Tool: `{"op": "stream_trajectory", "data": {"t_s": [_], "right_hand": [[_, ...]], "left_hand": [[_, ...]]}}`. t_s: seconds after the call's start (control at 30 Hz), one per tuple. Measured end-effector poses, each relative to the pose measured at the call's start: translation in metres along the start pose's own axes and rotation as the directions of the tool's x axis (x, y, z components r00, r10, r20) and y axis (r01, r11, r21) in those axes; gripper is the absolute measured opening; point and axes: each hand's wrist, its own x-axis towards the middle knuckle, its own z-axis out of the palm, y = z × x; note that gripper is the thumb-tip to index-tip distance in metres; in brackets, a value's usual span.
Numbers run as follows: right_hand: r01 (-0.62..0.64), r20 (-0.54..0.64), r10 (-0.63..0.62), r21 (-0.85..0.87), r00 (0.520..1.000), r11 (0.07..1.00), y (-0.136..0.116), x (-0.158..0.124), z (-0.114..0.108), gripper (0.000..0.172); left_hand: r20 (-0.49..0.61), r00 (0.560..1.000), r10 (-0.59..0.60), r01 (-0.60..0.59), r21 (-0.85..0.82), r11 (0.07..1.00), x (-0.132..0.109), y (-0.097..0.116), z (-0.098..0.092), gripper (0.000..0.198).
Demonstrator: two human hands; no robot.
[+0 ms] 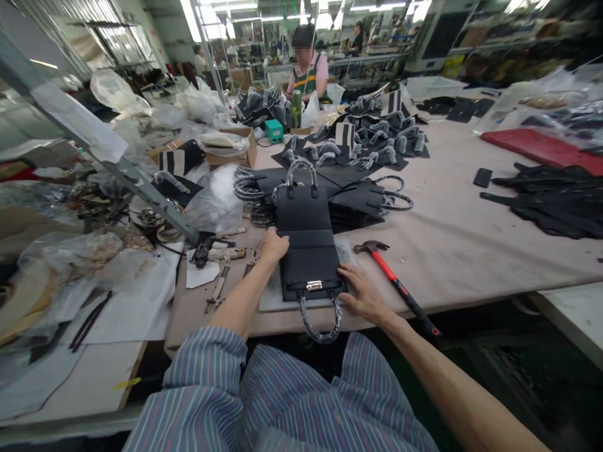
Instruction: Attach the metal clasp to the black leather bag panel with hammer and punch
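The bag (308, 258) lay at the tabletop's (443, 251) near edge, one handle (338, 315) overhanging. The left hand (273, 245) gripped its left side; the right hand (360, 292), loosely spread, touched its right. A snagged handle could have dragged it askew.

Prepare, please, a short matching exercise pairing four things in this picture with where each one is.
Things
1. Hammer
2. Left hand
3. Teal box
4. Right hand

Places
A. At the right edge of the black bag piece, near the metal clasp
B. Beside the green bottle, towards the back
C. At the bag piece's left edge
D. Lying on the tabletop, beyond the right hand

Pairs: 1-D, 2-C, 3-B, 4-A
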Motion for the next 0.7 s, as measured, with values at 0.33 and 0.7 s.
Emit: {"op": "stream_trajectory", "data": {"t_s": [0.33, 0.7], "right_hand": [[-0.034, 0.168, 0.080, -0.263, 0.982, 0.964, -0.047, 0.019, -0.019, 0.039], [0.288, 0.581, 0.000, -0.404, 0.814, 0.868, -0.063, 0.073, -0.038, 0.014]], "left_hand": [[0.310, 0.740, 0.597, -0.659, 0.157, 0.736, -0.091, -0.037, -0.006, 0.018], [0.554, 0.557, 0.619, -0.830, 0.398, 0.390, -0.103, -0.035, -0.005, 0.021]]}}
